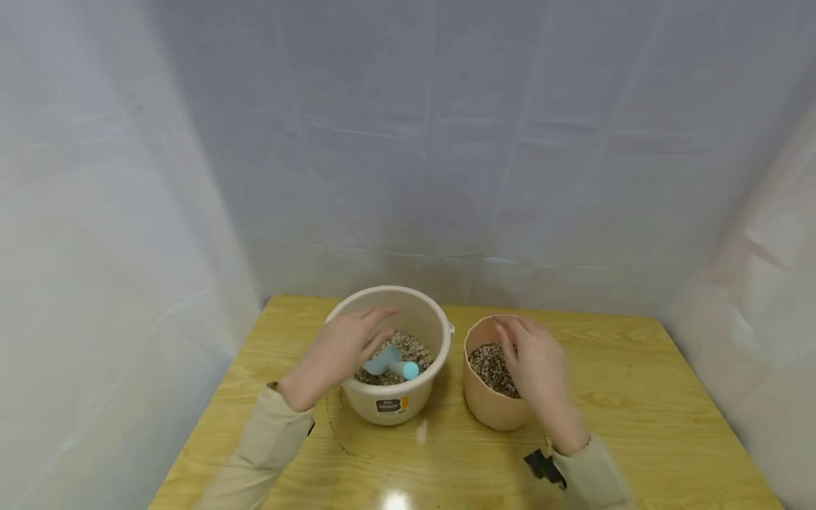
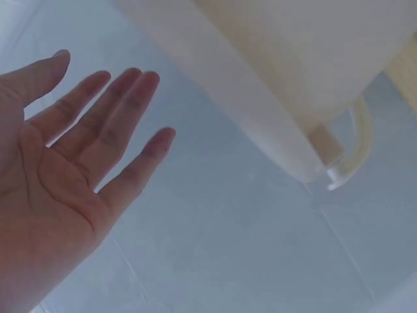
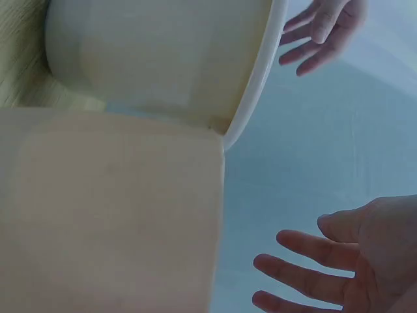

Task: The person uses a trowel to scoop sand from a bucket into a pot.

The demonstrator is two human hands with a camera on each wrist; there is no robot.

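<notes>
A: What sits on the tabletop (image 1: 612, 425)?

B: 2 containers, side by side but not touching. On the left a cream bucket (image 1: 392, 404) with a small dark label on its front, on the right a peach pot (image 1: 487, 407). Both hold a speckled gravel mix.

A: And the blue thing?

B: A light blue scoop (image 1: 390, 361) lies inside the bucket on the gravel, its handle end pointing toward the pot.

A: What are the hands doing?

B: The left hand (image 1: 344, 347) hovers over the bucket's near-left rim, above the scoop. Its fingers are stretched out and released, holding nothing. The left wrist view shows the same: an open palm (image 2: 58, 176) with fingers spread, and the bucket's wall (image 2: 273, 72) with its handle lug beside it.

A: The right one?

B: The right hand (image 1: 538, 368) hangs over the pot's right half, fingers extended and relaxed, gripping nothing. I cannot tell whether the fingertips touch the gravel. In the right wrist view its fingers (image 3: 306, 251) are straight beside the pot's wall (image 3: 111, 215), with the bucket (image 3: 163, 52) behind.

A: Anything else?

B: Beige sleeves (image 1: 268, 439) cover both forearms, and a pale sheet (image 1: 408, 142) hangs behind and to both sides.
</notes>
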